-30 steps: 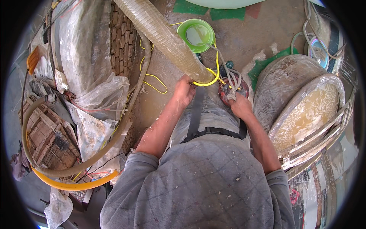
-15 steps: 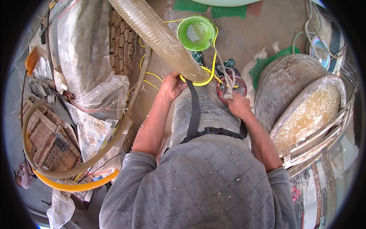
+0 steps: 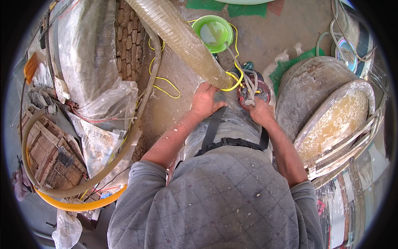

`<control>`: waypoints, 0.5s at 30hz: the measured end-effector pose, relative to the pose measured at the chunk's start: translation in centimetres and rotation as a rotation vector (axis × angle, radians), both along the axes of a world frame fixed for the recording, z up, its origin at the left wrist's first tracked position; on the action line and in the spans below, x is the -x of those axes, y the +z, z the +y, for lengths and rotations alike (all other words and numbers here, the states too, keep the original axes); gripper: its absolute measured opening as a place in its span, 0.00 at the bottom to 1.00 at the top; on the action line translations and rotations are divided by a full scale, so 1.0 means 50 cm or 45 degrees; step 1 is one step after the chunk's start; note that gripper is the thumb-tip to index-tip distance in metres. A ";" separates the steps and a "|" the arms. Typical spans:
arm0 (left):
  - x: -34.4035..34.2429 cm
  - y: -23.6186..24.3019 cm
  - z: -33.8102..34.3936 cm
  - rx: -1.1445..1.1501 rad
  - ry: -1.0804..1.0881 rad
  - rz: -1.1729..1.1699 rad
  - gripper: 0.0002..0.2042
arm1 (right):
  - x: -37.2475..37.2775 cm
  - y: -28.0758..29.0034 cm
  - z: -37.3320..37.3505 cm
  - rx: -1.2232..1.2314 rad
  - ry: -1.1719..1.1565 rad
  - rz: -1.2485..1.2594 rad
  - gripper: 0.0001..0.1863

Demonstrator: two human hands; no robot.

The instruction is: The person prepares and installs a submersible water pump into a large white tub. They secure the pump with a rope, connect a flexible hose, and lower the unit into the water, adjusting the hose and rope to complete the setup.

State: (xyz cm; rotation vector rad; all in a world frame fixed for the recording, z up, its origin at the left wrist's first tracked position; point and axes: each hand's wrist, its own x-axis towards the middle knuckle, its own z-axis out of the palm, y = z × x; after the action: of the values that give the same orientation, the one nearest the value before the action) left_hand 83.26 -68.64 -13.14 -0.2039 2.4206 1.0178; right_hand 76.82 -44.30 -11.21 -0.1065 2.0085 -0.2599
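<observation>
My left hand (image 3: 207, 100) is open, thumb stretched out toward a dark strap (image 3: 213, 128) on my legs, fingertips near the lower end of a ribbed translucent hose (image 3: 178, 37). A yellow cord (image 3: 232, 89) loops round that end. At my right, a worn red round tool (image 3: 244, 99) has grey rope (image 3: 248, 83) bunched over its top, and my right hand (image 3: 260, 110) is closed on it, its exact hold partly hidden. Above them stands a green bucket (image 3: 212, 25) with pale liquid and rope hanging into it.
A muddy cylindrical vessel (image 3: 306, 95) stands at the right, a blue bucket (image 3: 346, 57) behind it. At the left are plastic-wrapped material (image 3: 78, 50), stacked bricks (image 3: 128, 45), wooden boards (image 3: 56, 153) and looped hoses (image 3: 87, 186). Green sheets (image 3: 244, 10) lie on the floor ahead.
My left hand, earlier pinched beside the strap and yellow loop, has opened with the thumb spread. The yellow cord around the hose end has shifted. My right hand keeps its hold.
</observation>
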 end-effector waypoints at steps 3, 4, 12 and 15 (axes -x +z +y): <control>-0.010 -0.013 0.010 -0.012 0.010 0.153 0.25 | -0.005 -0.009 0.005 0.025 -0.035 0.023 0.20; -0.014 -0.015 0.014 -0.036 0.009 0.208 0.24 | -0.006 -0.012 0.005 0.034 -0.055 0.027 0.20; 0.055 -0.001 0.149 -0.106 -0.111 0.501 0.17 | -0.006 -0.020 0.005 -0.016 -0.005 -0.017 0.20; 0.150 -0.032 0.206 0.230 -0.319 0.196 0.16 | -0.011 -0.017 0.002 0.010 0.027 0.027 0.20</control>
State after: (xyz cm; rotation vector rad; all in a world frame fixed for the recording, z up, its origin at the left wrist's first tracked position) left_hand 75.75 -58.36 -14.74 0.1192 2.5970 0.7277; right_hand 77.37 -44.22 -12.06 -0.1357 2.0265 -0.2541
